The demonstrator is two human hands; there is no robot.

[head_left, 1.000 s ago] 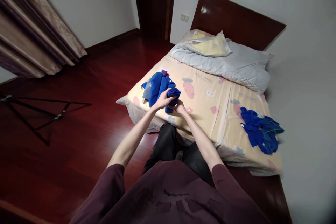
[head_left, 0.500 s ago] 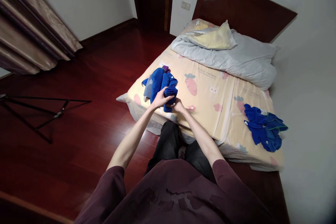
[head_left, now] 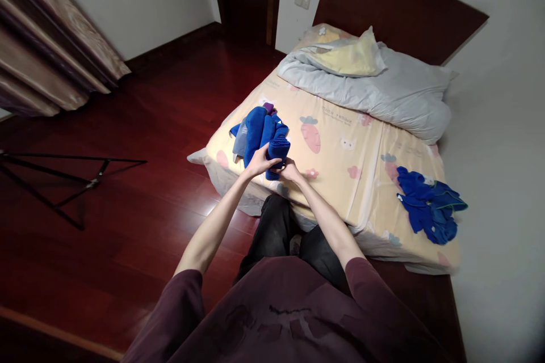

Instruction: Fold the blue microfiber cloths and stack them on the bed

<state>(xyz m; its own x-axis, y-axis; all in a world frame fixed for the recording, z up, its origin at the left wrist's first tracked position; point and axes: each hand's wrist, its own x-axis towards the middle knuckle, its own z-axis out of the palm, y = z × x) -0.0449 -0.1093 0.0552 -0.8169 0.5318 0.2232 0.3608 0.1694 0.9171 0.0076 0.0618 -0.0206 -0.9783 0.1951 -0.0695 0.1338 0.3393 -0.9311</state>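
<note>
Between my two hands, over the near edge of the bed, is a tightly rolled blue towel (head_left: 279, 149). My left hand (head_left: 259, 163) grips its left side, thumb across the front. From the lower right, my right hand (head_left: 290, 170) holds the roll's bottom end; some of its fingers are hidden behind the cloth. Just behind and to the left lies a pile of blue cloths (head_left: 255, 129), which look rolled or folded. A grey cloth (head_left: 240, 140) sticks out on the pile's left, and a purple piece (head_left: 268, 107) shows at its top.
Crumpled blue cloths (head_left: 430, 204) lie at the right of the bed (head_left: 332, 167). A grey quilt (head_left: 409, 88) and a yellow pillow (head_left: 351, 60) are bunched toward the headboard (head_left: 400, 8). Black tripod legs (head_left: 91, 183) stand on the floor at left, below a curtain (head_left: 51, 39).
The rolled towel has tipped slightly, so more of its front side shows below the spiral end. Both hands keep their hold in nearly the same place.
</note>
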